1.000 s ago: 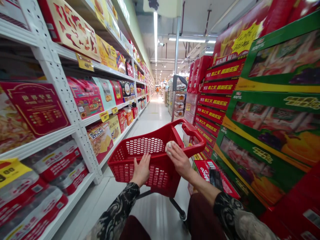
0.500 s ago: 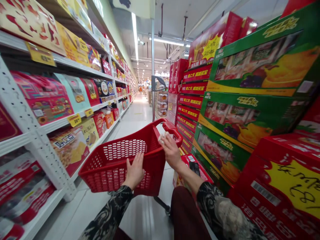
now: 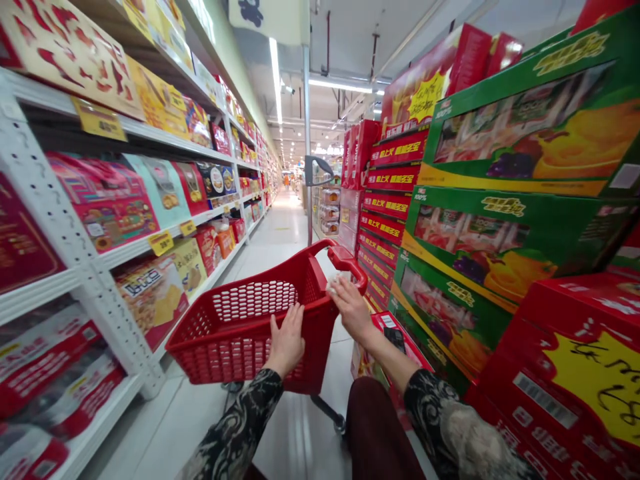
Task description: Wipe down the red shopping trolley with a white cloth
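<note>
A red plastic shopping cart point(image 3: 260, 333) with a perforated basket stands sideways in front of me, on dark legs with wheels. My left hand point(image 3: 287, 341) lies on its near side, fingers stretched flat toward the rim and thumb apart. At the cart's right end, next to the red handle point(image 3: 345, 257), my right hand point(image 3: 353, 308) presses a crumpled white cloth or tissue point(image 3: 336, 283) against the rim. The fingers are bent over the cloth and hide part of it.
White shelves point(image 3: 125, 257) with boxed goods line the left. Stacked green gift boxes point(image 3: 480, 220) and red cartons point(image 3: 385, 207) stand close on the right. By my knee, a dark phone-like object point(image 3: 395, 339) lies on a low red box point(image 3: 413, 353). A metal pole point(image 3: 307, 133) rises behind the cart.
The whole view has shifted slightly, so the cart and shelves sit further right. My right hand stays at the handle end with the white cloth, and my left hand remains on the basket.
</note>
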`<state>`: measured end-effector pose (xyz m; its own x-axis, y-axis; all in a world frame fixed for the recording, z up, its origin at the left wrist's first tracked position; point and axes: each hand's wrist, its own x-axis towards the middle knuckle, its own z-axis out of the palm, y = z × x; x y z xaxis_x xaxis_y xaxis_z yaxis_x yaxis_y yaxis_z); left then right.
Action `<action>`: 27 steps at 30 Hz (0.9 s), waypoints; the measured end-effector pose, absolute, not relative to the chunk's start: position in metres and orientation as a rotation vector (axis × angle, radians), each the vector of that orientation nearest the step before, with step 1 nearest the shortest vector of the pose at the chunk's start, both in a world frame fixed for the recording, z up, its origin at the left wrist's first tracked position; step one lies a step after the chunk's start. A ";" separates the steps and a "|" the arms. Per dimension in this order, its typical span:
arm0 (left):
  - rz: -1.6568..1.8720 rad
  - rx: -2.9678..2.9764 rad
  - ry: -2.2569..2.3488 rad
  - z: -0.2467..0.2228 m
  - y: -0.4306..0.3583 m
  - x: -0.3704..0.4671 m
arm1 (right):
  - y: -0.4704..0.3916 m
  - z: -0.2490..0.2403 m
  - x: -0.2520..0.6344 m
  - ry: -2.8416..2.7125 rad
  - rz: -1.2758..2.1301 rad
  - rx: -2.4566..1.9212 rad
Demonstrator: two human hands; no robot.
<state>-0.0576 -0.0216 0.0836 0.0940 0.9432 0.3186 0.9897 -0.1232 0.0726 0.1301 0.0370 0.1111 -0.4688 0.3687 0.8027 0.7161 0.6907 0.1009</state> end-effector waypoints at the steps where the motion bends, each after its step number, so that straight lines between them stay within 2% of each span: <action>1: -0.432 -2.203 -1.974 0.083 -0.022 -0.058 | 0.042 0.118 0.142 -2.065 -0.545 -0.890; 5: -0.449 -2.211 -2.037 0.085 -0.023 -0.054 | 0.053 0.131 0.161 -1.924 -0.525 -1.060; 13: -0.395 -2.215 -2.123 0.088 -0.027 -0.056 | 0.029 0.097 0.072 -2.198 -0.527 -0.689; 21: -0.414 -2.217 -2.148 0.082 -0.018 -0.064 | 0.063 0.133 0.145 -2.028 -0.567 -1.041; 27: -0.388 -2.238 -2.211 0.091 -0.015 -0.064 | 0.056 0.120 0.098 -2.121 -0.522 -0.925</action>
